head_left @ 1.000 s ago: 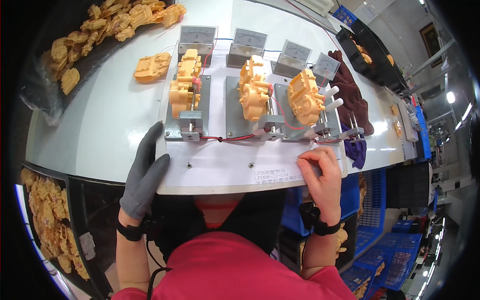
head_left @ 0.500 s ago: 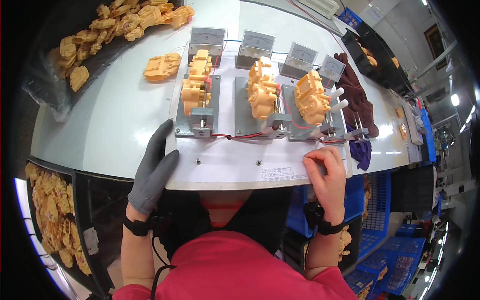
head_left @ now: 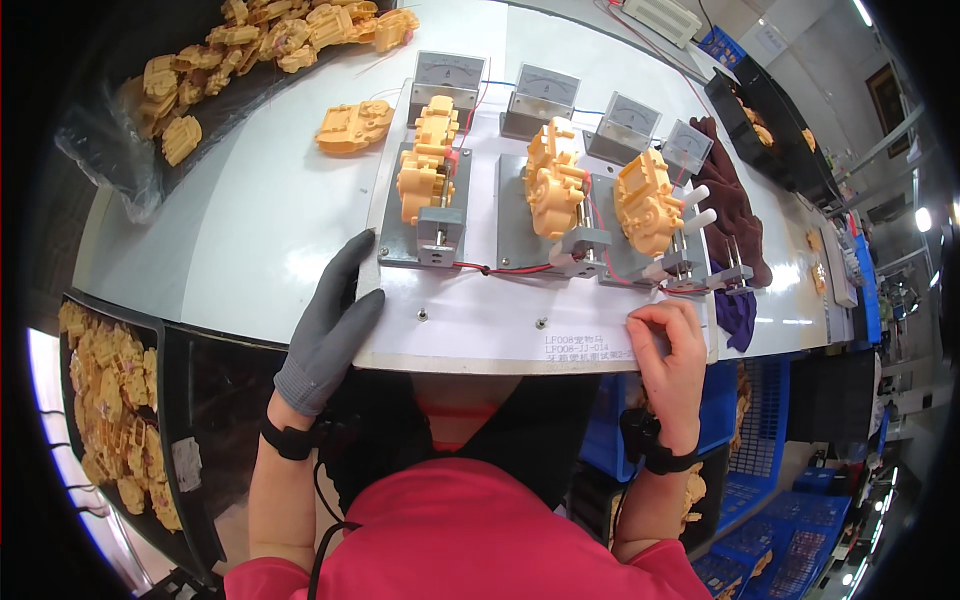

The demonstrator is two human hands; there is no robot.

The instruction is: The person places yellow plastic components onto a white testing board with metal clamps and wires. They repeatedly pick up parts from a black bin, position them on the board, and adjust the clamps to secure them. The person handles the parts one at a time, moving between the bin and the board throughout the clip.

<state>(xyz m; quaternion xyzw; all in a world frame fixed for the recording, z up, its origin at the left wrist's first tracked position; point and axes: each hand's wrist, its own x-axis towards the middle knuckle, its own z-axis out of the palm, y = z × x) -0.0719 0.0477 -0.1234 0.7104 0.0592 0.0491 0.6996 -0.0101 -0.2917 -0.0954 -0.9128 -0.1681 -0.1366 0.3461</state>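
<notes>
A white test board [head_left: 480, 345] lies at the bench's front edge, carrying three yellow plastic gearbox housings [head_left: 427, 170], [head_left: 556, 185], [head_left: 648, 205] upright on grey fixtures. Against the board's left front corner rests my left hand [head_left: 335, 325] in a grey glove, its fingers stretched along the side and the thumb apart on top. My bare right hand [head_left: 672, 350] is at the right front, thumb and forefinger drawn together near the red and black wires [head_left: 520, 268]. Anything between those fingertips is too small to make out. Analog panel meters [head_left: 447, 85] stand behind the housings.
One loose yellow housing [head_left: 354, 127] lies left of the board. More are heaped on black plastic sheeting [head_left: 230, 95] at the back left and in a black bin [head_left: 185, 380] below. A brown cloth [head_left: 740, 220] lies at the right, with blue crates [head_left: 760, 420] lower down.
The board and both hands appear a little farther right in the picture, all shifted together. Relative to the board, both hands keep nearly the same places.
</notes>
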